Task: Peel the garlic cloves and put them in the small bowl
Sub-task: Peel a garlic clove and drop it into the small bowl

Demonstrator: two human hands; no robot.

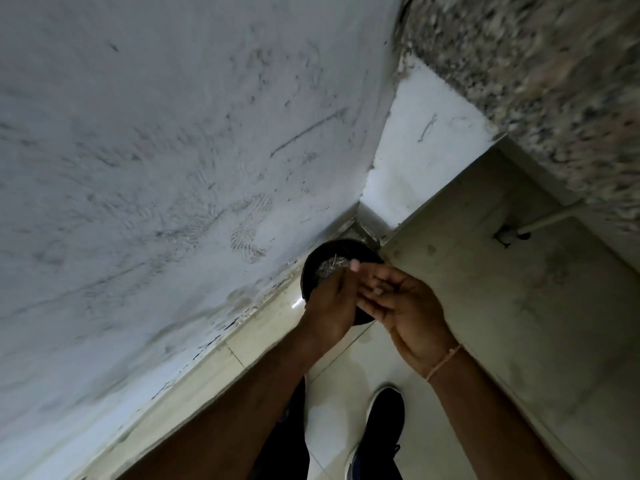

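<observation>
Wall and floor meet at a corner; granite table edge upper right. Dark round bin sits on the floor in that corner, pale peel scraps inside. Both hands hover over it. Left hand is directly above the bin mouth, fingers loosely bent; whether it holds anything, can't tell. Right hand is just beside, palm up, fingers straight, touching the left fingertips. No garlic cloves or small bowl in view. Judgement: skins are being brushed downward into the bin; left grip is nearer.

Dark bin, scuffed wall, shoe
</observation>
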